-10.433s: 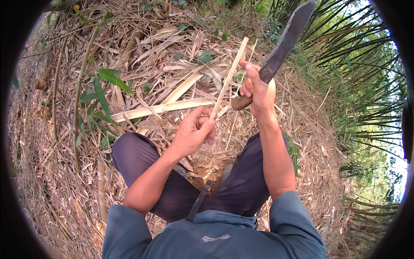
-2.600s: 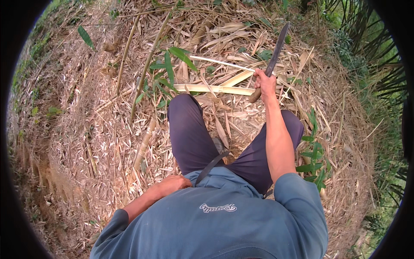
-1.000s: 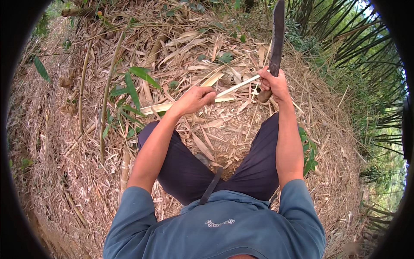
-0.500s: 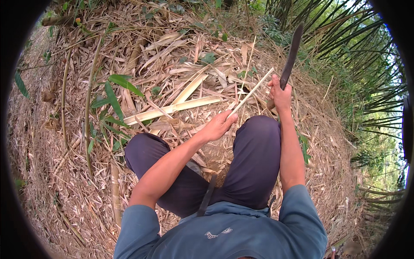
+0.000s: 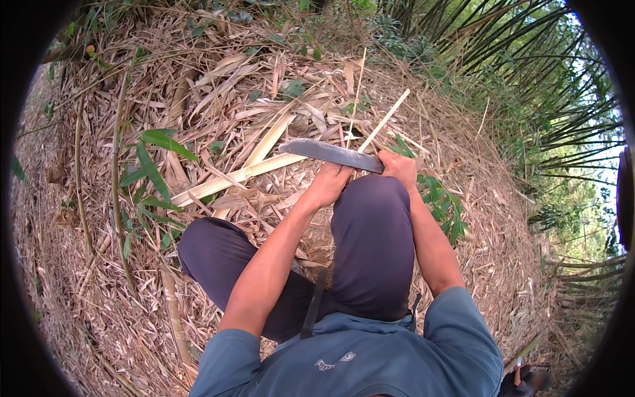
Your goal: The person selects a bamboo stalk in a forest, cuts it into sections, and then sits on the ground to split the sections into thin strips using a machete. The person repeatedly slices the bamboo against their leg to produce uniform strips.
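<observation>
My right hand (image 5: pixel 399 168) is closed on the handle of a machete (image 5: pixel 331 153), just beyond my right knee. Its dark, broad blade points left and lies across, in front of my left fingertips. My left hand (image 5: pixel 328 184) grips a thin pale bamboo strip (image 5: pixel 389 117) near its lower end; the strip slants up to the right, passing under the blade. Part of the strip and some of my left fingers are hidden by the blade. I cannot tell whether the edge touches the strip.
Two wider split bamboo pieces (image 5: pixel 241 174) lie crossed on dry leaf litter (image 5: pixel 218 99) beyond my knees. A green-leaved shoot (image 5: pixel 153 169) stands at the left, and a leafy sprig (image 5: pixel 446 205) beside my right forearm. Dark bamboo stems (image 5: pixel 503 46) rise at the far right.
The machete has swung down from upright to nearly level, its tip now to the left. My right hand came down and left, close to my left hand; the strip stays in my left hand.
</observation>
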`<state>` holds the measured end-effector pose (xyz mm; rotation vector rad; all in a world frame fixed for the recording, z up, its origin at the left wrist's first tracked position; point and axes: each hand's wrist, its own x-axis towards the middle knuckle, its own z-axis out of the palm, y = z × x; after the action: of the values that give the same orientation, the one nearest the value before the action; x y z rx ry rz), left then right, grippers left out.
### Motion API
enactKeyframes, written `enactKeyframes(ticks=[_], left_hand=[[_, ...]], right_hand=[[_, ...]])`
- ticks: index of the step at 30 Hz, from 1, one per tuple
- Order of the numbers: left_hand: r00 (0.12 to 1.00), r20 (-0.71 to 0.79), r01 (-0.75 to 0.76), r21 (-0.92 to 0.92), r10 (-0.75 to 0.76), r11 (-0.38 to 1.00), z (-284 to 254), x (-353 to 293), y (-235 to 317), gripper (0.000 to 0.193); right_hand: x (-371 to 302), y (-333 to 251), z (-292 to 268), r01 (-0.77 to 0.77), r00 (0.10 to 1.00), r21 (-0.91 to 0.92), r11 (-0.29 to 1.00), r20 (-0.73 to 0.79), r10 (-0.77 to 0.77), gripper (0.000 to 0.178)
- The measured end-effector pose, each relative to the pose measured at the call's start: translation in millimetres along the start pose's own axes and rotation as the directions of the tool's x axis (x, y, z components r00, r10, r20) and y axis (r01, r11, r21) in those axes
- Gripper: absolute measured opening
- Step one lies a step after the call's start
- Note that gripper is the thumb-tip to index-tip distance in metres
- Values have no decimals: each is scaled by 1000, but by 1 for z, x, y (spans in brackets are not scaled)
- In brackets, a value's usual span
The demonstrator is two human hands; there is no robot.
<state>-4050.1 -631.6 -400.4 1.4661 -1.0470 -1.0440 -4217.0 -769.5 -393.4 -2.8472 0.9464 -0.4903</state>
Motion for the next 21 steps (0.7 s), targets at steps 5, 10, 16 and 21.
enactKeyframes(ticks=[5, 10, 16, 21], left_hand=[[994, 107, -49, 107, 38, 993, -10, -25, 9, 36], [982, 149, 76, 274, -120, 959, -13, -64, 8, 38], [980, -131, -104, 306, 150, 946, -8, -6, 0, 28], [994, -105, 48, 383, -8, 922, 0, -76, 10, 22]], right_hand=[[-11, 11, 8, -10, 1000, -4, 1000, -15, 10, 28], [-28, 32, 7, -111, 993, -55, 992, 43, 113, 26], [-2, 6, 6, 54, 993, -72, 996, 106, -46, 22], [-18, 10, 2, -122, 984, -99, 988, 116, 133, 33]])
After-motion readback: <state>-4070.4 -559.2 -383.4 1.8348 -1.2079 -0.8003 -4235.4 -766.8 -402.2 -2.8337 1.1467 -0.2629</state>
